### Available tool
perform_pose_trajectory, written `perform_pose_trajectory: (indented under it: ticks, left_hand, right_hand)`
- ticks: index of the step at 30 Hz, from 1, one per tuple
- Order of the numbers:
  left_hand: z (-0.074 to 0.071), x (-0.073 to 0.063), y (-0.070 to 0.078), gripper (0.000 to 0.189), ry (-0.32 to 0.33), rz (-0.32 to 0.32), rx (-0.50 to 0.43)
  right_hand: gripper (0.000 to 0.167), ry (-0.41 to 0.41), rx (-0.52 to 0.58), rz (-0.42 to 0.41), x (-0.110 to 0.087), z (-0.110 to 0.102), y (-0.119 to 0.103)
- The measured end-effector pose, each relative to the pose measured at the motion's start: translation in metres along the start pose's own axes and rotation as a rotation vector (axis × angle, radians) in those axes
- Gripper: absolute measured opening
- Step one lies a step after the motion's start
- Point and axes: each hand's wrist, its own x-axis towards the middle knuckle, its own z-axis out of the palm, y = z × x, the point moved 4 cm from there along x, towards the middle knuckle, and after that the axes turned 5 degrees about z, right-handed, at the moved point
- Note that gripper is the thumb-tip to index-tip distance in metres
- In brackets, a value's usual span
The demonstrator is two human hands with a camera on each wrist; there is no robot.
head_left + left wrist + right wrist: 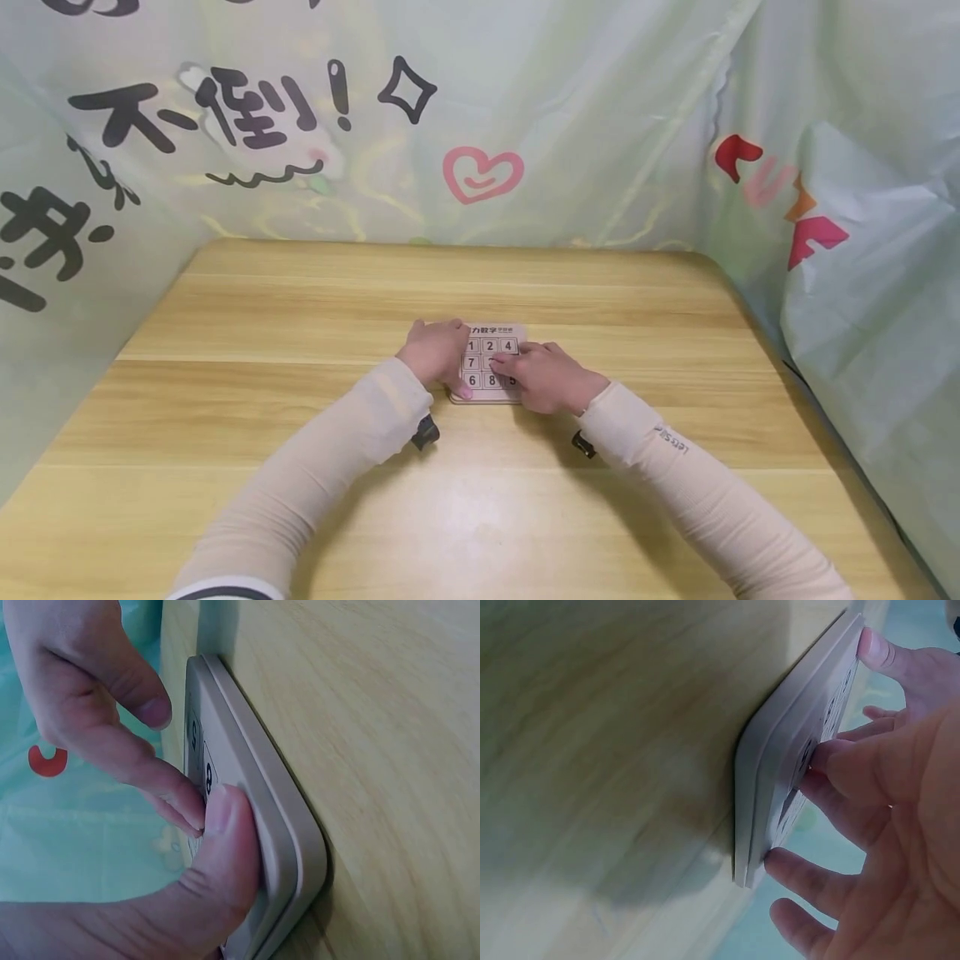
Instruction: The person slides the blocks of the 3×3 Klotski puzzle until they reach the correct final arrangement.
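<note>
A flat, pale sliding number puzzle (pixel 486 400) lies on the table, with dark digits on square tiles in a grid. My left hand (pixel 437 351) grips its left side, the thumb (pixel 225 825) on the near corner and the fingers toward the far edge. From the right, my right hand (pixel 551 379) reaches over the board, fingertips touching the tiles around the middle. Its fingers cover part of the middle and right tiles. The top row reads 1, 2, 4; 7, 6 and 8 also show. In the right wrist view, another fingertip (pixel 780 859) touches the board's edge.
The wood-grain table (pixel 480 500) spreads around the board on all sides. A pale green printed curtain (pixel 585 125) hangs behind it and along both sides, bearing black characters and a pink heart (pixel 482 175). Small black devices (pixel 426 432) sit under the wrists.
</note>
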Motion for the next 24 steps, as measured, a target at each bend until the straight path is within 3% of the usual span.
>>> perform_pose_trajectory:
  ticks: [6,9,20,24]
  left_hand:
    - [0.001,0.001,-0.001,0.104,0.005,0.005,-0.023]
    - [0.002,0.001,-0.002,0.103,0.010,0.009,-0.020]
    - [0.001,0.001,0.001,0.099,0.009,0.013,-0.007]
    - [0.001,0.000,0.001,0.100,0.009,0.006,-0.003]
  right_hand:
    - [0.060,0.089,-0.006,-0.002,0.002,0.001,0.010]
    - [0.052,0.128,-0.001,0.020,0.003,0.001,0.017]
    - [0.047,0.058,-0.038,0.038,-0.004,-0.004,0.015]
    - [0.046,0.081,-0.072,0.004,-0.006,-0.008,0.010]
